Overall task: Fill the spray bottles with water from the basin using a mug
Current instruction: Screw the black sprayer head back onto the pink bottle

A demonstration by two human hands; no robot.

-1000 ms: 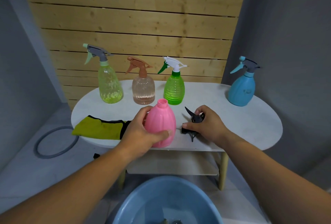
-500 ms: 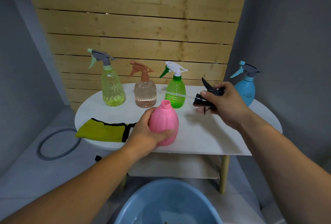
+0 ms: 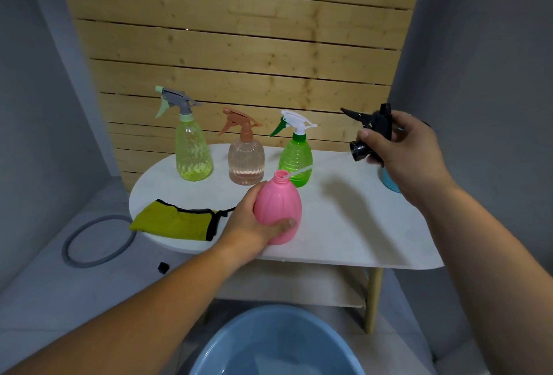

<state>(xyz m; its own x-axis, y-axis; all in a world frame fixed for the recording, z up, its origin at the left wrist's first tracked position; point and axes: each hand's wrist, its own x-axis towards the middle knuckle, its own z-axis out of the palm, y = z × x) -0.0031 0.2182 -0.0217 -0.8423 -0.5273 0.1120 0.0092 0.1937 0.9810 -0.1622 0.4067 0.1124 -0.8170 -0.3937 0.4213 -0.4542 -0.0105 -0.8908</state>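
Observation:
A pink spray bottle [image 3: 279,207] without its head stands near the front edge of the white oval table [image 3: 353,225]; my left hand [image 3: 248,225] grips its body. My right hand [image 3: 401,153] holds the black spray head [image 3: 371,132] up in the air to the right, and its clear dip tube [image 3: 302,170] reaches to the pink bottle's open neck. A blue basin [image 3: 275,344] with water sits on the floor below me. No mug is visible.
Yellow-green [image 3: 193,153], clear brown-topped [image 3: 246,162] and green [image 3: 296,159] spray bottles stand in a row at the table's back. A blue bottle [image 3: 390,183] is mostly hidden behind my right hand. A yellow cloth [image 3: 176,222] lies front left. A grey ring [image 3: 98,241] lies on the floor.
My right hand lifted the black spray head off the table and carried it up and right, the dip tube trailing towards the pink bottle's neck. My left hand kept holding the bottle.

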